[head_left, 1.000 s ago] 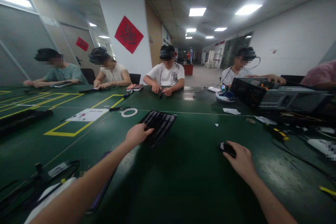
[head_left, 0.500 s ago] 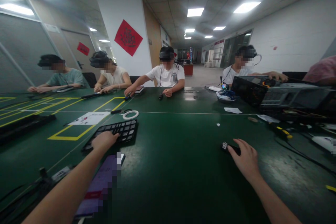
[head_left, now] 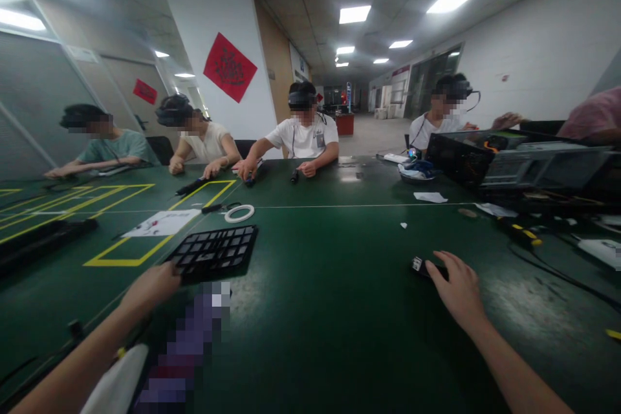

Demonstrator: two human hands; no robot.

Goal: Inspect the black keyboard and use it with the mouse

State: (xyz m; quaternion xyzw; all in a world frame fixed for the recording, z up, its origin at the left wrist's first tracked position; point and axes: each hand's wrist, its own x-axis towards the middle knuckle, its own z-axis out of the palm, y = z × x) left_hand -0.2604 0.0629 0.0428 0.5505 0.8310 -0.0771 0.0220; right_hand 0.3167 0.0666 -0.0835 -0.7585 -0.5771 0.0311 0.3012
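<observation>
My left hand [head_left: 151,284] is low on the left, fingers curled against the near-left corner of a black keyboard [head_left: 216,251] that lies flat on the green table [head_left: 330,310]. My right hand [head_left: 457,288] reaches forward on the right. Its fingers close over a small black device [head_left: 420,265] with a pale end, which rests on the table. Only the left tip of that device shows past the fingers.
A blurred purple phone [head_left: 194,336] lies below the keyboard. Beyond it are a white tape ring [head_left: 240,213], a printed sheet [head_left: 162,223] and yellow floor-tape lines. An open computer case [head_left: 514,168], a yellow-black screwdriver [head_left: 522,233] and cables fill the right. Several people sit opposite.
My left hand pulled the keyboard from the table's middle toward the left and near side, then slid back to its corner. My right hand stayed on the small device.
</observation>
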